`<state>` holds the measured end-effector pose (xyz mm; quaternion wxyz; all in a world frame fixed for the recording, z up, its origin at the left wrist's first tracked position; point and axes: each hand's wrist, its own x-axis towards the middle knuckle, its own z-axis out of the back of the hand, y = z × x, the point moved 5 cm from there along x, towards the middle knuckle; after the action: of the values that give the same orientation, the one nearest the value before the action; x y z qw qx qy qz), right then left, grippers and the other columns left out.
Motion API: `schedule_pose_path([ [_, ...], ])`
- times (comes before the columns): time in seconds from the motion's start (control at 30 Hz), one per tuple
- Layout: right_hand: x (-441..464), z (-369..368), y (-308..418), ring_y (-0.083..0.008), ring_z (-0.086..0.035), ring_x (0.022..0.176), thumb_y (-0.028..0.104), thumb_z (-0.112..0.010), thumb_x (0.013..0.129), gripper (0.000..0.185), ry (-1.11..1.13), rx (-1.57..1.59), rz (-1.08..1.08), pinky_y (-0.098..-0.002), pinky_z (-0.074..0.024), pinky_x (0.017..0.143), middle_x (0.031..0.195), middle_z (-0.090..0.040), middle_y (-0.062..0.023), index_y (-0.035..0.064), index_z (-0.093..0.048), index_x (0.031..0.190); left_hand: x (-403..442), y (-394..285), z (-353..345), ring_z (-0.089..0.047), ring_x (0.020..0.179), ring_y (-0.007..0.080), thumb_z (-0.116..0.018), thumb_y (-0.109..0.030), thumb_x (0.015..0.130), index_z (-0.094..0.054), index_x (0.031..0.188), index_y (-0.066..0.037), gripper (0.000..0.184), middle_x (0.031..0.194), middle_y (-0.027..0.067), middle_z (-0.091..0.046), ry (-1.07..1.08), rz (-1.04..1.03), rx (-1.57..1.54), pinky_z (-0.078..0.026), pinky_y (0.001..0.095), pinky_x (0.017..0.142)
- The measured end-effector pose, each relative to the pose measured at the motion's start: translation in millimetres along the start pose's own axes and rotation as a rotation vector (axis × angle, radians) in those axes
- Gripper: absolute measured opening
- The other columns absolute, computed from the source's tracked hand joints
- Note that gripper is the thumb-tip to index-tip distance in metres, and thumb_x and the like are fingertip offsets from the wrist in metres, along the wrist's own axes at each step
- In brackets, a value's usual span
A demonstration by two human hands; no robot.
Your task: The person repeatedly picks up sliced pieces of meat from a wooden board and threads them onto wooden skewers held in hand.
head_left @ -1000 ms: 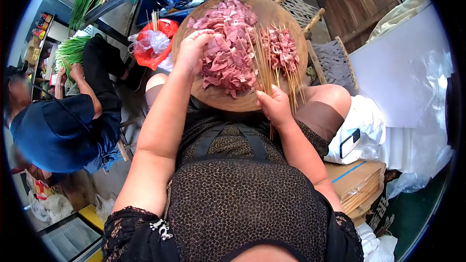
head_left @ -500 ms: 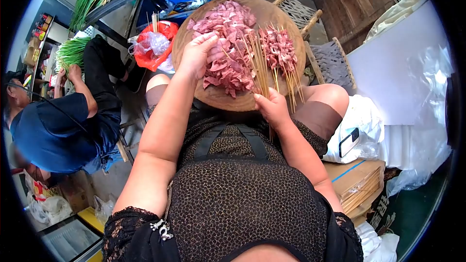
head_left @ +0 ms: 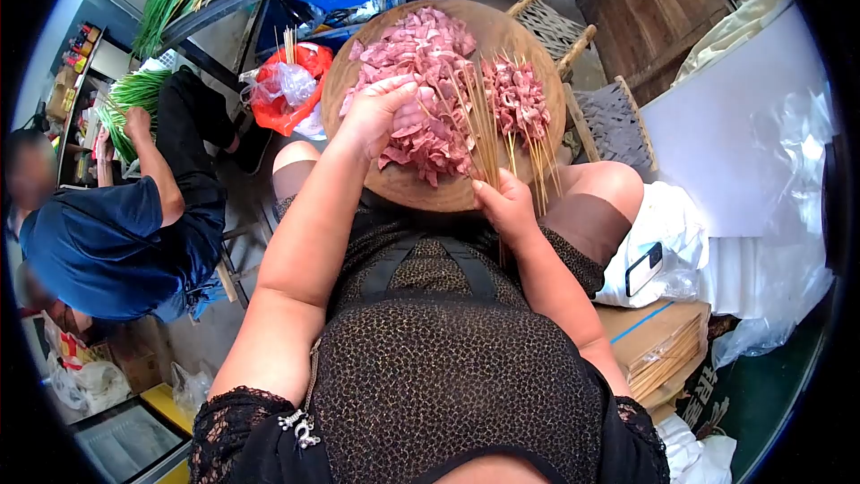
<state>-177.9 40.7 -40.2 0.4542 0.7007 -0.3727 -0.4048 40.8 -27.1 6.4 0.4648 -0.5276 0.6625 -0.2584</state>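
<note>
A round wooden board (head_left: 358, 36) lies across my lap, bearing a heap of sliced raw meat (head_left: 421, 45). My left hand (head_left: 381, 112) is closed at the left side of the heap, its fingers pinching what looks like a piece of meat; the fingers partly hide it. Bamboo skewers (head_left: 484, 130) fan up from my right hand (head_left: 509, 206), which is wrapped round their lower ends at the board's near edge. To the right of the bunch, threaded meat skewers (head_left: 518, 94) lie together, with their bare ends towards me.
A red plastic bag (head_left: 291, 90) with skewers stands left of the board. Woven chairs (head_left: 609, 116) are beyond it at right. A phone (head_left: 644, 267) lies on white bags beside a cardboard box of skewers (head_left: 658, 341). At left, another person (head_left: 107, 242) handles green stalks (head_left: 134, 103).
My left hand has shifted slightly right and towards me at the meat heap. The right hand keeps its grip on the skewers. The person at left has raised a hand with thin sticks.
</note>
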Motion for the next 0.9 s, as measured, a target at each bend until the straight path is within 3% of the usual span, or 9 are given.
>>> schedule_pose_path([
  [0.4, 0.4, 3.7, -4.2, -0.0045, -0.046, 0.060, 0.011, -0.057, 0.085, 0.015, -0.058, 0.052, 0.055, -0.0188, -0.0382, 0.055, 0.071, -0.052, 0.0038, 0.0018, -0.057, 0.097, -5.0, 8.6, -25.8, -0.062, 0.091, 0.0202, -0.054, -0.011, 0.088, -0.054, 0.100, -0.005, 0.014, 0.100, 0.0132, -0.063, 0.086, -0.001, -0.144, -0.052, 0.0324, 0.077],
  [0.6, -0.2, 0.5, 4.1, -0.0052, -0.047, 0.061, 0.011, -0.056, 0.086, 0.014, -0.077, 0.007, 0.025, -0.0192, -0.0389, 0.057, 0.071, -0.053, 0.0032, 0.0022, -0.057, 0.097, -2.2, 25.1, -30.0, -0.062, 0.087, 0.0180, -0.054, -0.012, 0.088, -0.054, 0.105, -0.005, 0.018, 0.100, 0.0107, -0.063, 0.113, 0.052, -0.041, -0.051, 0.0324, 0.079],
  [0.7, 2.5, 1.0, 6.6, -0.0047, -0.046, 0.055, 0.013, -0.055, 0.087, 0.014, -0.088, 0.044, 0.066, -0.0183, -0.0372, 0.050, 0.070, -0.054, 0.0021, 0.0033, -0.056, 0.097, -5.2, 24.7, -33.6, -0.061, 0.079, 0.0169, -0.056, -0.011, 0.086, -0.052, 0.105, -0.002, 0.021, 0.096, 0.0102, -0.063, 0.059, 0.012, -0.055, -0.051, 0.0321, 0.076],
  [0.77, -0.9, -1.1, 11.8, -0.0041, -0.043, 0.047, 0.016, -0.054, 0.088, 0.016, -0.049, 0.004, -0.066, -0.0174, -0.0331, 0.043, 0.068, -0.056, 0.0008, 0.0039, -0.056, 0.099, 1.6, 26.2, -27.6, -0.061, 0.082, 0.0149, -0.053, -0.012, 0.089, -0.052, 0.107, -0.006, 0.019, 0.100, 0.0100, -0.063, 0.038, 0.016, -0.066, -0.051, 0.0294, 0.074],
  [0.83, -2.8, -2.1, 9.2, -0.0043, -0.041, 0.044, 0.016, -0.054, 0.088, 0.020, -0.036, 0.032, -0.097, -0.0175, -0.0308, 0.039, 0.067, -0.056, -0.0011, 0.0032, -0.054, 0.103, 7.1, 19.6, -18.2, -0.059, 0.075, 0.0132, -0.052, -0.013, 0.088, -0.051, 0.106, -0.005, 0.019, 0.095, 0.0084, -0.063, -0.019, -0.057, -0.072, -0.050, 0.0291, 0.071],
  [0.9, -1.5, -3.6, 6.0, -0.0046, -0.038, 0.041, 0.017, -0.054, 0.087, 0.023, -0.018, 0.060, -0.126, -0.0175, -0.0285, 0.036, 0.065, -0.056, -0.0030, 0.0026, -0.052, 0.106, 9.0, 18.0, -15.5, -0.060, 0.082, 0.0144, -0.047, -0.012, 0.091, -0.050, 0.106, -0.008, 0.017, 0.097, 0.0079, -0.063, -0.027, -0.097, -0.049, -0.050, 0.0290, 0.071],
])
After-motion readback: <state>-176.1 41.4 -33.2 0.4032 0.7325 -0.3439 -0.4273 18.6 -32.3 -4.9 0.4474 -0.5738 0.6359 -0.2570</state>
